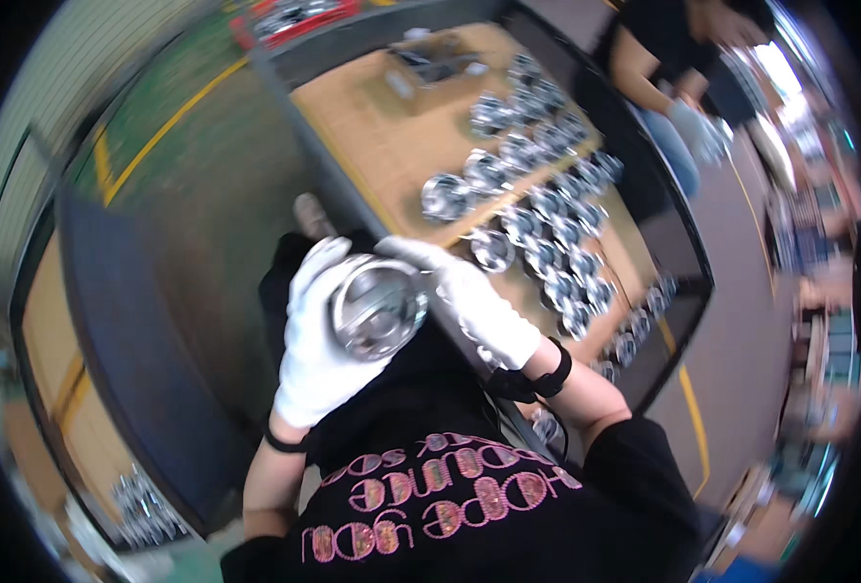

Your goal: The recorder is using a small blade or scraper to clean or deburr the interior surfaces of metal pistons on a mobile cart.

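My left hand, in a white glove, is curled around a round, shiny part, holding it up in front of my body, left of the table. My gloved right hand is at the part's right side, fingers reaching over its far edge; I cannot tell whether they grip it. To the right, similar parts stand in rows on the table, with a box at its far end. Far right is a co-worker's gloved hand.
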{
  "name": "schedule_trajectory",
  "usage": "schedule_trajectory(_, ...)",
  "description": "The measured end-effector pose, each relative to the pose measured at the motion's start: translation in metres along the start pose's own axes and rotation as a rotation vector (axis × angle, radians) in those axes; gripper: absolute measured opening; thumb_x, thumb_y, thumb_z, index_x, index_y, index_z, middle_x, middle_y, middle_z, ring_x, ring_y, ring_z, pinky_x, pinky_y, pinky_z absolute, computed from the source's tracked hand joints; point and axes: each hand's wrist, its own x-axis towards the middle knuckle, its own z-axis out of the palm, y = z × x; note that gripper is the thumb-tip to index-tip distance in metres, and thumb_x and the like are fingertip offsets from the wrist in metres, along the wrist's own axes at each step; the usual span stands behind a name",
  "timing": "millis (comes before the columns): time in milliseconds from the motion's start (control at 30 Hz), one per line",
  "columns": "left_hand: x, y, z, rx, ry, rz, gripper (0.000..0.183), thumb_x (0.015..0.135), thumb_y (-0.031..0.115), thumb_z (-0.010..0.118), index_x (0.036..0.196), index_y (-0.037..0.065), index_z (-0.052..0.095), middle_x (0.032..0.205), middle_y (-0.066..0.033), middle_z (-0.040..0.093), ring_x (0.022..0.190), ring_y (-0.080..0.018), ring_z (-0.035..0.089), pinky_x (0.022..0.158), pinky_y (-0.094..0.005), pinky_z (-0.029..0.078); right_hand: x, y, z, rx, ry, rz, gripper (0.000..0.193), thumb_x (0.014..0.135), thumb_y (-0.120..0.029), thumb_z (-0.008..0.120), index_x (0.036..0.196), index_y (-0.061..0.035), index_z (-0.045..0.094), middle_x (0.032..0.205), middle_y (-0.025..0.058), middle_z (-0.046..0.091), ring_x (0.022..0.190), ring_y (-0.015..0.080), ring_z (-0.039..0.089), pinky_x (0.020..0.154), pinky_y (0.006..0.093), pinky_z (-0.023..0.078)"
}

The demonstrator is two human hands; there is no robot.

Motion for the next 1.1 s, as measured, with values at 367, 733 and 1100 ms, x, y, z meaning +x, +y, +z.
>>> schedule_trajectory(367, -0.012, 0.025, 0.032, -0.291, -0.437, -0.160, 0.074, 0.070, 0.017, 0.082, 0.132, 0.002, 0.043, 0.132, -0.0184, 0.045, 0.118, -0.0337, 0.052, 0.098, -0.0387, 0.046, -0.124, 0.023, -0.051, 0.128, 0.412, 0.464, 0.033, 0.089, 0.001, 0.052, 0.122, -0.0017, 0.054, 0.103, 0.0044, 0.065, 0.089, 0.0114, 0.063, 0.080, 0.0248, 0.051)
schedule_trajectory(733, -0.049, -0.027, -0.012, -0.096, -0.155, -0.473, 0.038, 0.079, 0.007, 0.072, 0.115, 0.007, 0.058, 0.121, -0.0115, 0.058, 0.110, -0.0290, 0.058, 0.092, -0.0370, 0.048, 0.045, 0.020, -0.132, 0.154, 0.555, 0.264, 0.030, 0.084, -0.001, 0.054, 0.114, 0.0046, 0.055, 0.095, 0.0118, 0.065, 0.075, 0.0202, 0.067, 0.062, 0.0303, 0.058)
schedule_trajectory(1100, -0.059, -0.033, -0.037, 0.013, -0.109, -0.606, 0.033, 0.081, 0.009, 0.071, 0.112, 0.008, 0.059, 0.119, -0.0101, 0.059, 0.109, -0.0288, 0.058, 0.094, -0.0369, 0.047, 0.238, 0.112, -0.196, -0.175, 0.724, 0.597, 0.027, 0.093, -0.019, 0.048, 0.110, -0.0050, 0.063, 0.110, 0.0104, 0.065, 0.098, 0.0233, 0.063, 0.083, 0.0303, 0.050)
